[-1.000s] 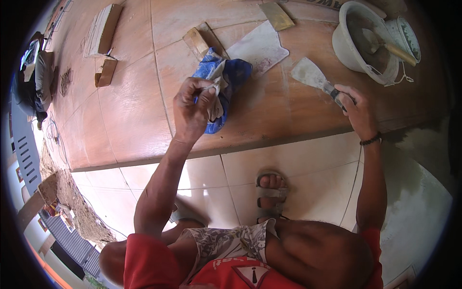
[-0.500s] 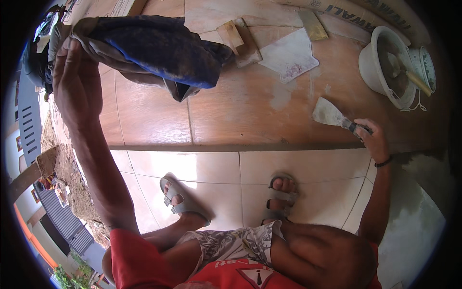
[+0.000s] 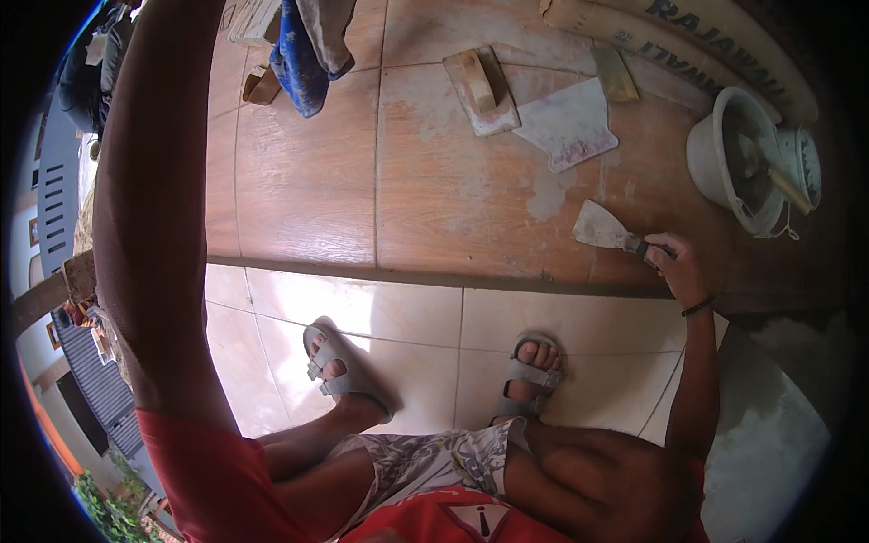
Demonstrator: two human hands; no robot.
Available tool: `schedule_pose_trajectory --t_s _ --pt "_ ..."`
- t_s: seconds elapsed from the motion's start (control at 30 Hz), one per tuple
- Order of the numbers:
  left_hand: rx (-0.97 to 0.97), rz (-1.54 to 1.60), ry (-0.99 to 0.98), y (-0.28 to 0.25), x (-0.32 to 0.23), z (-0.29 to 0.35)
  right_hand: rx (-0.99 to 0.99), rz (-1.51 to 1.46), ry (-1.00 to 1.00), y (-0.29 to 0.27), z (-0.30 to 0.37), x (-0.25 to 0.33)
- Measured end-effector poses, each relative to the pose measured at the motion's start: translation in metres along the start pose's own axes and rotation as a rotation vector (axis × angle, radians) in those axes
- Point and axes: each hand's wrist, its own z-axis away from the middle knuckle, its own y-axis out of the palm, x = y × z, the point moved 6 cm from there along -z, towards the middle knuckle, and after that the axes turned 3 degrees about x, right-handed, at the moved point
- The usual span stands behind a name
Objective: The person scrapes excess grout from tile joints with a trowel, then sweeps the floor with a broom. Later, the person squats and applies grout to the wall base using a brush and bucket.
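Observation:
My right hand [image 3: 681, 270] is closed around the black handle of a putty knife [image 3: 599, 226]. Its wide, smeared blade points left, just over the brown wood-look tiles [image 3: 303, 190]. My left arm [image 3: 158, 208] stretches up along the left side and leaves the picture at the top, so the left hand is hidden. Beside that arm, a blue and grey cloth [image 3: 303, 68] hangs in at the upper edge; what holds it does not show.
A hand float [image 3: 480, 86], a stained white sheet [image 3: 579, 118] and a small tan plate [image 3: 615, 74] lie on the tiles. At right stand a white bucket [image 3: 701, 163] and a smaller pail [image 3: 808, 154], near paper sacks [image 3: 652, 45]. A step edge [image 3: 425, 276] runs before my sandalled feet.
My left arm has reached farther up, carrying the cloth mostly out of view and uncovering the tiles and a small brown piece. The putty knife has shifted slightly left in my right hand.

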Motion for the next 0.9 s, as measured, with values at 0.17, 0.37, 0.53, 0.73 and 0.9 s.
schedule_pose_trajectory --t_s 0.17,0.37,0.53,0.73,0.9 --pt "0.095 -0.304 0.167 0.138 0.033 -0.034 -0.063 0.240 -0.416 0.081 -0.042 0.062" --pt "-0.037 -0.090 0.542 0.111 -0.051 0.026 -0.159 -0.072 -0.352 0.043 -0.046 0.106" --pt "0.400 0.782 -0.242 0.074 -0.016 0.081 -0.295 -0.350 -0.150 -0.004 -0.030 0.005" --pt "0.944 0.443 0.050 0.073 0.026 0.242 -0.601 -0.496 0.049 -0.026 -0.012 -0.083" --pt "1.535 0.416 -0.308 0.013 0.123 0.422 -0.490 -0.498 0.063 -0.016 -0.058 -0.123"
